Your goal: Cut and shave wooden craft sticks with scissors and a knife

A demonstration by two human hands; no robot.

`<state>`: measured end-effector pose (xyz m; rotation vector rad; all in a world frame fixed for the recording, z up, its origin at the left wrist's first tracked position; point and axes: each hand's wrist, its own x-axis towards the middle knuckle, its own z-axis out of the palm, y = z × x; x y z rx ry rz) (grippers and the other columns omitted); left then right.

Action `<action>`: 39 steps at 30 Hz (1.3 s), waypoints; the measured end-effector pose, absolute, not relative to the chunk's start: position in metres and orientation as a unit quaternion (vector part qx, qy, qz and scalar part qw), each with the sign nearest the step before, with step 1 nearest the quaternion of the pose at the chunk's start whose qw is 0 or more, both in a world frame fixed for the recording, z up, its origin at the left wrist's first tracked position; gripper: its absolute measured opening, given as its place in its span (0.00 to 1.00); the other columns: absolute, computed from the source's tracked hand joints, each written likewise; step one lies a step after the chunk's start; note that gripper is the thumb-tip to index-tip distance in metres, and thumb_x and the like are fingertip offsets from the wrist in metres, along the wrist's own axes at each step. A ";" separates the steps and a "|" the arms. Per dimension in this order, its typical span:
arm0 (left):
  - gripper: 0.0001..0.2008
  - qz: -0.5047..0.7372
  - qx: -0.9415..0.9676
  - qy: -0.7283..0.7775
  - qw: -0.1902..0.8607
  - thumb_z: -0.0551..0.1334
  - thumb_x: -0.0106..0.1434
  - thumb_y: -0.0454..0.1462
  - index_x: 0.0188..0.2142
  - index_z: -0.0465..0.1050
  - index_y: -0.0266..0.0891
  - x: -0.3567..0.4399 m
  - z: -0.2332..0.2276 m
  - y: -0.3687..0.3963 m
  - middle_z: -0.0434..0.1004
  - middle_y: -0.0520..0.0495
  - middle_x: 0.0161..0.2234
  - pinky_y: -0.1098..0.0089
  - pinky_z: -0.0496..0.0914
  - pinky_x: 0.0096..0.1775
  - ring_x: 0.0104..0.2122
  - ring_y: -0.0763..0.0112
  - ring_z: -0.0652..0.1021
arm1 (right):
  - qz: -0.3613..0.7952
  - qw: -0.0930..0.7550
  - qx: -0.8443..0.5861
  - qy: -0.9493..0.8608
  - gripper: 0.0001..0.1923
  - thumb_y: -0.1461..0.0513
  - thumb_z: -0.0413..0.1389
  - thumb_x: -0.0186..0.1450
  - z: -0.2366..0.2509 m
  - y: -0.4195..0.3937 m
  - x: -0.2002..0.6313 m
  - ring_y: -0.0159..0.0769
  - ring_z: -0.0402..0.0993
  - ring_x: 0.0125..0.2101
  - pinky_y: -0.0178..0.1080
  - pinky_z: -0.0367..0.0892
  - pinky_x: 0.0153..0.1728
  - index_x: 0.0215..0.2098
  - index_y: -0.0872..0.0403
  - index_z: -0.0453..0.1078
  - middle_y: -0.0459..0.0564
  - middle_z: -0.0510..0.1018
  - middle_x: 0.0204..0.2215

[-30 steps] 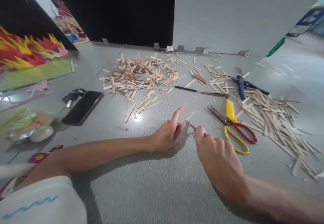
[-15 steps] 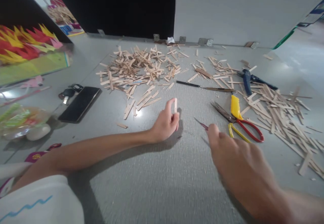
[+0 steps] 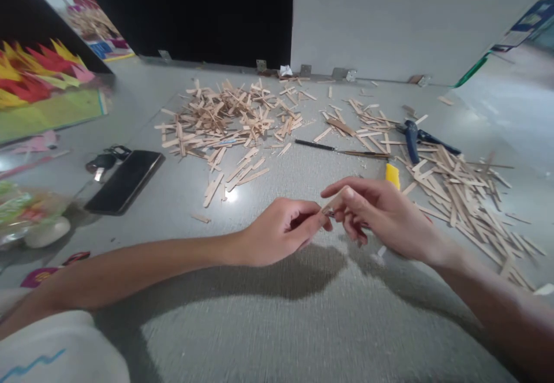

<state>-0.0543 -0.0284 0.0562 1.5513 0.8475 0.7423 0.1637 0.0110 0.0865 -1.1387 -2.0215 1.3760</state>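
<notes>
A short wooden stick piece (image 3: 334, 201) is held just above the grey table (image 3: 277, 325), near its middle, where the two hands meet. It is pinched at its near end between the thumb and fingers of the left hand (image 3: 277, 236), which is closed around it. The right hand (image 3: 381, 216) is curled against the piece's far end, forefinger laid along the top; a small tool appears to be gripped in it, though the tool is almost wholly hidden and cannot be identified. The piece is judged light, thin and stiff, likely to snap or split along the grain if bent, and smooth enough to slip from a loose pinch; a grip on the flat faces, close to the working end, is judged soundest.

Just beyond the right hand a yellow handle (image 3: 392, 175) is partly seen. Further right, a spread of longer wooden sticks (image 3: 463, 192) lies on the table, with blue-handled pliers (image 3: 412, 139) at its far edge. A slim dark tool (image 3: 341, 149) lies crosswise beyond the hands. A larger heap of cut stick pieces (image 3: 229, 120) is noted at the far centre. To the left, a black phone (image 3: 125, 181) and keys (image 3: 104, 160) lie together.
</notes>
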 end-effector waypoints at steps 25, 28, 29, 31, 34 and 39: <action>0.18 0.264 0.694 0.365 0.562 0.54 0.76 0.41 0.28 0.66 0.40 -0.056 0.082 -0.048 0.66 0.55 0.21 0.75 0.59 0.23 0.20 0.78 0.64 | 0.606 0.317 -0.416 -0.599 0.27 0.45 0.59 0.75 0.103 -0.033 0.145 0.27 0.72 0.12 0.30 0.66 0.13 0.25 0.53 0.69 0.42 0.75 0.18; 0.19 0.262 0.700 0.361 0.557 0.53 0.77 0.39 0.28 0.66 0.40 -0.056 0.084 -0.047 0.67 0.55 0.22 0.76 0.59 0.23 0.20 0.78 0.65 | 0.584 0.308 -0.424 -0.620 0.27 0.44 0.58 0.75 0.106 -0.033 0.146 0.28 0.72 0.13 0.31 0.67 0.14 0.26 0.53 0.70 0.43 0.75 0.19; 0.19 0.263 0.700 0.360 0.558 0.53 0.77 0.39 0.28 0.67 0.40 -0.056 0.084 -0.046 0.67 0.55 0.22 0.76 0.60 0.24 0.20 0.78 0.65 | 0.573 0.306 -0.427 -0.629 0.27 0.44 0.58 0.76 0.107 -0.032 0.146 0.28 0.72 0.13 0.31 0.67 0.14 0.27 0.53 0.71 0.43 0.76 0.19; 0.17 0.269 0.693 0.363 0.561 0.53 0.78 0.40 0.31 0.69 0.40 -0.056 0.083 -0.046 0.69 0.55 0.22 0.76 0.60 0.24 0.20 0.78 0.66 | 0.538 0.308 -0.436 -0.652 0.28 0.43 0.56 0.76 0.109 -0.030 0.149 0.29 0.72 0.14 0.31 0.67 0.15 0.28 0.53 0.72 0.45 0.77 0.21; 0.10 0.282 0.656 0.393 0.580 0.55 0.78 0.43 0.47 0.71 0.40 -0.057 0.080 -0.045 0.73 0.56 0.23 0.76 0.62 0.22 0.19 0.76 0.68 | 0.397 0.353 -0.476 -0.701 0.23 0.45 0.55 0.77 0.114 -0.019 0.159 0.31 0.73 0.17 0.33 0.68 0.18 0.33 0.52 0.75 0.47 0.79 0.23; 0.11 0.320 0.660 0.420 0.534 0.56 0.77 0.43 0.46 0.72 0.39 -0.060 0.080 -0.040 0.74 0.54 0.27 0.75 0.66 0.25 0.21 0.75 0.72 | 0.018 0.307 -0.562 -0.768 0.11 0.59 0.54 0.76 0.103 0.039 0.197 0.43 0.82 0.34 0.44 0.75 0.41 0.42 0.50 0.78 0.54 0.85 0.34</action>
